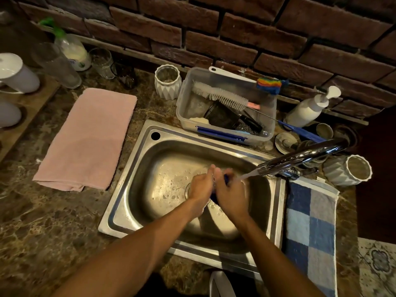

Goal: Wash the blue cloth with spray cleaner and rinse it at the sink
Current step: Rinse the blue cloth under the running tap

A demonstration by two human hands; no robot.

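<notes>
The scene is seen from one wide-angle head camera, aimed forward and steeply down. The sink (pixel 137 189) is held near the centre at close range, with both forearms entering from the bottom edge. The bench (pixel 42 221) fills the left side, and a brick wall (pixel 235 28) closes the top.

Sink (pixel 137 168) is sitting mid-counter (pixel 42 221). Both hands, left (pixel 200 188) & right (pixel 230 195), are meeting inside it w/ a cloth (pixel 214 198) between them. Tap (pixel 300 158) is reaching in from the right. Tub (pixel 269 116) of brushes is sitting behind the sink. Folded towel (pixel 85 140) is lying left of it, checked towel (pixel 310 228) right. Pump bottle (pixel 308 109) is standing behind the tap.
</notes>
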